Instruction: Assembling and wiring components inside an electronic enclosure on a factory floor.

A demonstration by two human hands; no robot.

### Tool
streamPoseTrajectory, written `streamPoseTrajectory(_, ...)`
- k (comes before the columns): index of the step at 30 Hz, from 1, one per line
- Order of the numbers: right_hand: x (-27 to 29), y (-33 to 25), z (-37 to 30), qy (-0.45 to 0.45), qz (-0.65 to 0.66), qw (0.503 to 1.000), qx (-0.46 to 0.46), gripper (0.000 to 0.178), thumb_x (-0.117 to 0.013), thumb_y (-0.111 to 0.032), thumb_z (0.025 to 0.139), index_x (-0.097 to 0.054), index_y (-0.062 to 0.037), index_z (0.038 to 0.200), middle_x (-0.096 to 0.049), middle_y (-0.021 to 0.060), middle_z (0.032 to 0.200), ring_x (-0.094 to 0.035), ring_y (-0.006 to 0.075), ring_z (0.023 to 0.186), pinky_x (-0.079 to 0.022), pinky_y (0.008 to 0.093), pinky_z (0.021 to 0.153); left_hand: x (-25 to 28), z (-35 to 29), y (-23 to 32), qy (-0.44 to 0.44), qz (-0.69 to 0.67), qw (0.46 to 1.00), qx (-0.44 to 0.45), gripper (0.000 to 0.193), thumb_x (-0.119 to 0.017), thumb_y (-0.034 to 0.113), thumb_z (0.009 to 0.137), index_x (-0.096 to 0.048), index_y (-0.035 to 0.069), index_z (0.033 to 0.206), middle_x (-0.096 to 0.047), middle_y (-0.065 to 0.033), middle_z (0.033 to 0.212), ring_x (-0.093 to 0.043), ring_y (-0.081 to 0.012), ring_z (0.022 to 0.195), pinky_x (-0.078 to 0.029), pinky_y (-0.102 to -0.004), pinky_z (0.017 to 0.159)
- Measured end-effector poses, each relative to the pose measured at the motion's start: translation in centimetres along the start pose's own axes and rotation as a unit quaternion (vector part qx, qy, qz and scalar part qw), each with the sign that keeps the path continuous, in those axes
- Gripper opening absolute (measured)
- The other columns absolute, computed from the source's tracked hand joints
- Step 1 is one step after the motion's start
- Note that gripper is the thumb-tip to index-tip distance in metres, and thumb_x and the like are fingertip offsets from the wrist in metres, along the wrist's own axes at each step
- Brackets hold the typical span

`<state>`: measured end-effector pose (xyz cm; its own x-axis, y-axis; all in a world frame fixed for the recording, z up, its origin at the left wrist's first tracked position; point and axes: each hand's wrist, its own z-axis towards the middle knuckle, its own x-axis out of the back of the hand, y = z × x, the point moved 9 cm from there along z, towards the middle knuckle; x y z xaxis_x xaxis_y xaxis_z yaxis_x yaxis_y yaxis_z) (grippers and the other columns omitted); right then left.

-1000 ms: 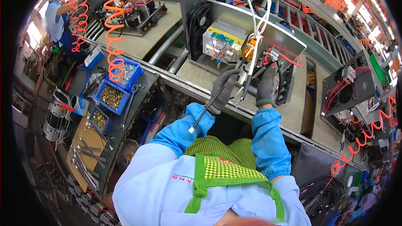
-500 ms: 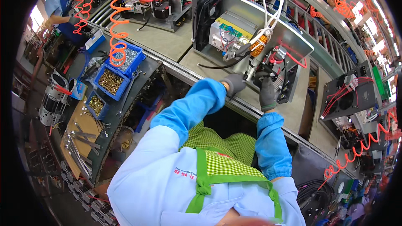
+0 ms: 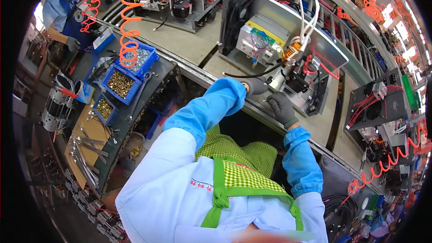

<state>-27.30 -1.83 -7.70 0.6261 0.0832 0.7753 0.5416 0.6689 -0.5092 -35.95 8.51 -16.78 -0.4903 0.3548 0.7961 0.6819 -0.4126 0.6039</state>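
Observation:
An open metal machine chassis (image 3: 310,31) stands on the bench in front of me. It carries a silver power box with a green circuit board (image 3: 262,36), a copper-wound ring coil (image 3: 292,48), white cables (image 3: 309,11) and a black part with red leads (image 3: 298,77). My left hand (image 3: 256,86), in a grey glove, is closed at the chassis's near edge, close to a black cable (image 3: 252,74); what its fingers hold is hidden. Just right of it, my gloved right hand (image 3: 282,109) is over the bench edge with curled fingers; their grip is too small to make out.
Blue bins of screws and small fittings (image 3: 120,83) stand on a side table at left, near metal strips (image 3: 87,150). Coiled orange air hoses (image 3: 130,22) hang overhead. Another chassis (image 3: 184,4) is farther back; a black panel unit (image 3: 375,99) is at right. A co-worker (image 3: 60,13) stands far left.
My right hand has drawn back toward me from the black part inside the chassis. The chassis appears farther right in the picture, and its black cable now arches over my left hand.

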Motion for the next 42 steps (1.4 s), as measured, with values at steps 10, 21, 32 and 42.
streamPoseTrajectory(10,1.8,4.7,-0.2,0.011,-0.017,0.978,-0.207,0.030,-0.060,-0.027,0.082,-0.066,-0.0045,0.100,-0.066,0.0181,0.094,-0.062,0.0346,0.087,-0.048,0.0403,0.079,4.8,-8.0,10.1,-0.114,0.028,0.989,-0.085,0.041,-0.054,0.040,0.084,-0.057,0.007,0.108,-0.064,-0.0184,0.093,-0.060,-0.0378,0.087,-0.046,-0.0454,0.077)
streamPoseTrajectory(21,14.4,-5.2,1.2,0.148,-0.178,0.973,-0.014,0.021,-0.058,-0.015,0.087,-0.059,-0.0001,0.102,-0.058,0.0186,0.108,-0.058,0.0336,0.096,-0.048,0.0391,0.079,19.1,-5.8,26.1,0.300,-0.174,0.887,-0.305,0.018,-0.056,0.016,0.083,-0.060,0.008,0.099,-0.061,-0.0203,0.082,-0.061,-0.0362,0.075,-0.050,-0.0412,0.065)
streamPoseTrajectory(32,10.9,0.1,-10.3,0.217,-0.159,0.923,-0.274,0.049,-0.048,-0.005,0.085,-0.041,-0.0021,0.133,-0.055,0.0247,0.113,-0.056,0.0399,0.096,-0.046,0.0469,0.078,8.6,5.8,30.0,0.198,0.146,0.907,-0.343,0.020,-0.062,0.017,0.079,-0.064,0.016,0.099,-0.066,-0.0060,0.088,-0.057,-0.0295,0.102,-0.040,-0.0435,0.093)
streamPoseTrajectory(42,23.3,6.2,-8.4,0.270,-0.293,0.899,-0.183,0.022,-0.050,-0.025,0.091,-0.058,-0.0053,0.096,-0.060,0.0177,0.090,-0.057,0.0368,0.083,-0.044,0.0432,0.070,10.3,-0.8,27.2,0.253,0.298,0.808,-0.441,0.034,-0.061,0.015,0.074,-0.060,0.016,0.109,-0.048,-0.0131,0.129,-0.044,-0.0365,0.123,-0.030,-0.0529,0.102)
